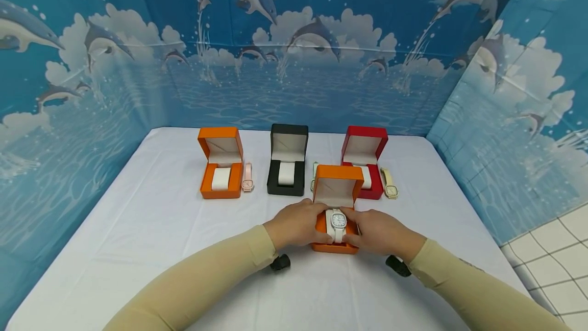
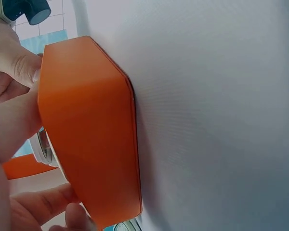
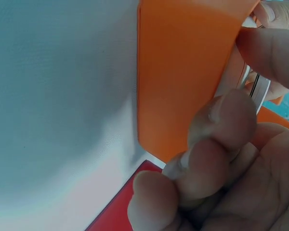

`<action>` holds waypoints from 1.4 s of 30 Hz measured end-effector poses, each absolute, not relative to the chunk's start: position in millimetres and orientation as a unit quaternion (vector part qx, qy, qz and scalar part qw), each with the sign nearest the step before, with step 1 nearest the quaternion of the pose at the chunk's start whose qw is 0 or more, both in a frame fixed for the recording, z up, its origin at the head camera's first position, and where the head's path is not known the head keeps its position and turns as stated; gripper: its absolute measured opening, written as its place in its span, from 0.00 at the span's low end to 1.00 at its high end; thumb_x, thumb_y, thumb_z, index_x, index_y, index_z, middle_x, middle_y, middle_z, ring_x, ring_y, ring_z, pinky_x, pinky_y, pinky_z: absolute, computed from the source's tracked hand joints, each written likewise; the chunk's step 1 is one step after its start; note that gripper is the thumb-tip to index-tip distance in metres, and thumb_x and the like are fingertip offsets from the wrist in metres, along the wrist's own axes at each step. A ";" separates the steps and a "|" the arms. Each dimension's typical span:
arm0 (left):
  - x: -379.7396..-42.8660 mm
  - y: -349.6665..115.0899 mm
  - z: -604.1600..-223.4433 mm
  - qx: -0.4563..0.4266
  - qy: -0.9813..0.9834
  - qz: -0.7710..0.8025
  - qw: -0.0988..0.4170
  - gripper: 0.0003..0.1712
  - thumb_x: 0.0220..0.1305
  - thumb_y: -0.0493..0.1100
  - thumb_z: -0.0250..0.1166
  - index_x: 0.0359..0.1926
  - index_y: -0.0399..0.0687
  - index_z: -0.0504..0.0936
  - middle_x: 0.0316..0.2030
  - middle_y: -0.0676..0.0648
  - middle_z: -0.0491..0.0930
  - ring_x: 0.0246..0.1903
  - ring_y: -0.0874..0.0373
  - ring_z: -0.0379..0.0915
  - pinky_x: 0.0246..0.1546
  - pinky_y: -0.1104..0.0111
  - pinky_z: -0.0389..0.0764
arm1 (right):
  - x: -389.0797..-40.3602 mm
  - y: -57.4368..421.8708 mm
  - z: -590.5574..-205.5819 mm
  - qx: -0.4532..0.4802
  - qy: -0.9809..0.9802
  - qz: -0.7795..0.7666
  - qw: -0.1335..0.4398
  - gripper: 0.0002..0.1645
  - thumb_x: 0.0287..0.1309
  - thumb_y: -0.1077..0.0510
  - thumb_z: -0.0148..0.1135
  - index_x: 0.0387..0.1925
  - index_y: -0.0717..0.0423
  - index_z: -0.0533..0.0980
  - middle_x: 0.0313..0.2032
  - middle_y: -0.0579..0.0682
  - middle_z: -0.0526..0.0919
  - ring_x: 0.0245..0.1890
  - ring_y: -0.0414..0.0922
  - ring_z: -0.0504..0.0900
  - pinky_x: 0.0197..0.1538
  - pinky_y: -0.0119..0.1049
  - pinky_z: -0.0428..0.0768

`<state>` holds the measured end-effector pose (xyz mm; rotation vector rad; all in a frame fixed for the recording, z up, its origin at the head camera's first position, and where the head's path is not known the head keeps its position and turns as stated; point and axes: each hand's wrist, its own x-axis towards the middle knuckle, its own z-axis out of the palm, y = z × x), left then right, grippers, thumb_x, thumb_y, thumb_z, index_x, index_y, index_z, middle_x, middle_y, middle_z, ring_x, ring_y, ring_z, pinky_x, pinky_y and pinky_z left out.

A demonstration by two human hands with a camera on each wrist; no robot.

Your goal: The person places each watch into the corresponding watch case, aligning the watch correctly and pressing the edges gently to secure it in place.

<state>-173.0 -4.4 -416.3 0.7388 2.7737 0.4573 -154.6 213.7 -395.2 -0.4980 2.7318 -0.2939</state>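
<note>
Gripping the white watch [image 1: 338, 220] from both sides: left hand [image 1: 298, 222] and right hand [image 1: 381, 231] half-closed, thumb and index bent round it and its cushion [image 1: 328, 224]. Watch sits in the front orange box [image 1: 335, 250], lid [image 1: 339, 172] up. Two-sided hold probably keeps it square; exact finger contact, can't tell. Rear orange box [image 1: 220, 194], black box [image 1: 286, 189], red box [image 1: 377, 188] stand open behind, likely spaced for access.
</note>
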 end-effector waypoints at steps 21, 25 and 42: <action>-169.6 -16.6 -379.0 0.308 0.931 0.193 0.019 0.34 0.70 0.63 0.69 0.70 0.55 0.78 0.58 0.51 0.83 0.50 0.60 0.81 0.51 0.67 0.86 | -151.0 218.2 -376.5 -0.203 0.960 -0.144 0.128 0.43 0.64 0.41 0.73 0.75 0.52 0.71 0.27 0.43 0.81 0.28 0.39 0.76 0.32 0.34 0.82; -174.9 -24.0 -371.4 0.326 0.906 0.264 -0.056 0.28 0.73 0.60 0.67 0.66 0.52 0.81 0.43 0.49 0.80 0.36 0.61 0.73 0.34 0.72 0.77 | -149.8 220.3 -365.1 -0.218 0.954 -0.204 0.040 0.28 0.67 0.47 0.71 0.65 0.53 0.80 0.17 0.40 0.69 0.19 0.38 0.69 0.22 0.30 0.69; -212.0 -25.6 -355.2 0.197 0.897 0.395 0.007 0.42 0.78 0.68 0.54 0.81 0.53 0.62 0.61 0.45 0.74 0.50 0.53 0.74 0.50 0.58 0.82 | -198.8 233.4 -341.0 -0.128 0.922 -0.349 -0.109 0.30 0.82 0.48 0.51 0.72 0.64 0.70 0.62 0.64 0.76 0.58 0.58 0.76 0.58 0.55 0.82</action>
